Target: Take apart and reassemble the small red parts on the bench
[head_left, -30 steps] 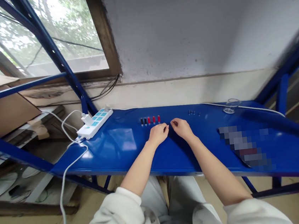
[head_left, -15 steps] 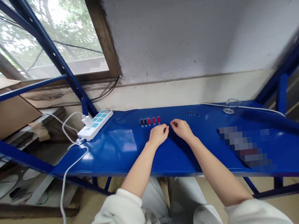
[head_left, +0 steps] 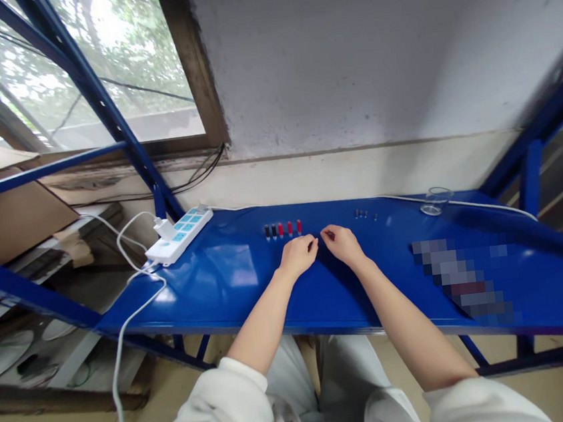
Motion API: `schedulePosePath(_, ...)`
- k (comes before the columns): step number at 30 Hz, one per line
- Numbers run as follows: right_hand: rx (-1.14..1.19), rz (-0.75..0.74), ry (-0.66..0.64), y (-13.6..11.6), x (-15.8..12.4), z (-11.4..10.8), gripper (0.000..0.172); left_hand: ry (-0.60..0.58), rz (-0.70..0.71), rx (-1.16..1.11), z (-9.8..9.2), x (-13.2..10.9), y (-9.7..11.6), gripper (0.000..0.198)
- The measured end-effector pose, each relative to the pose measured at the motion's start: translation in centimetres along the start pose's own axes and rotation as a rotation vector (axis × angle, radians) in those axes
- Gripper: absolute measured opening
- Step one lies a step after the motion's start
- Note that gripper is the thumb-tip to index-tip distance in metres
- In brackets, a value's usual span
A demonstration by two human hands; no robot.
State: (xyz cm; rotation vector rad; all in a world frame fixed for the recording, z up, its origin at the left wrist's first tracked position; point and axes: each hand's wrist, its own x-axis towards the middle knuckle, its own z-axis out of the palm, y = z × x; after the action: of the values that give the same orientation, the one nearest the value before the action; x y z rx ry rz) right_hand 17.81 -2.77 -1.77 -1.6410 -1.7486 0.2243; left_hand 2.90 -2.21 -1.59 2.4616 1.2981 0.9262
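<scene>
My left hand (head_left: 299,254) and my right hand (head_left: 343,243) rest close together on the blue metal shelf (head_left: 228,277), fingers curled in a pinch. What they pinch is too small to make out. Just behind the left hand stands a row of small black and red upright parts (head_left: 283,228). A few tiny dark parts (head_left: 363,214) lie behind the right hand.
A white power strip with blue sockets (head_left: 179,233) and its white cable (head_left: 122,322) sit at the shelf's left end. A clear glass dish (head_left: 435,199) stands at the back right. A blurred patch (head_left: 464,279) covers something on the right. Blue frame posts flank the shelf.
</scene>
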Motion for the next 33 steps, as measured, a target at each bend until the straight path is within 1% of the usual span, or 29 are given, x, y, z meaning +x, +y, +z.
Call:
schedulePosePath(7,0.003,-0.006,0.002,-0.2,0.0,-0.1,0.019,-0.029,-0.029,0.002,0.0,0.0,0.1,0.027)
schedulePosePath(9,-0.001,-0.008,0.004,-0.2,0.0,-0.1,0.019,-0.022,-0.047,0.023,0.1,0.1,0.0,0.027)
schedulePosePath(11,-0.007,-0.008,0.010,-0.2,0.0,-0.1,0.020,0.019,-0.104,0.054,0.1,0.1,-0.2,0.028)
schedulePosePath(14,-0.014,-0.007,0.022,-0.4,0.0,-0.2,0.020,0.144,-0.227,0.071,0.2,0.2,-0.5,0.025)
schedulePosePath(16,-0.017,-0.013,0.033,-0.5,-0.1,-0.3,0.019,0.226,-0.278,0.033,0.1,0.3,-0.6,0.024)
schedulePosePath(18,-0.017,-0.023,0.039,-0.7,-0.1,-0.4,0.020,0.277,-0.302,-0.032,0.2,0.4,-0.6,0.035)
schedulePosePath(20,-0.019,-0.032,0.040,-0.9,-0.1,-0.5,0.020,0.291,-0.314,-0.087,0.3,0.5,-0.6,0.051)
schedulePosePath(23,-0.018,-0.039,0.045,-1.1,-0.2,-0.5,0.021,0.250,-0.310,-0.068,0.8,1.0,-0.6,0.062)
schedulePosePath(28,-0.010,-0.056,0.045,-1.2,-0.2,-0.6,0.022,0.182,-0.293,0.063,1.3,1.7,-0.7,0.061)
schedulePosePath(33,-0.001,-0.074,0.036,-1.5,-0.3,-0.7,0.022,0.051,-0.323,0.231,1.2,2.0,-0.6,0.058)
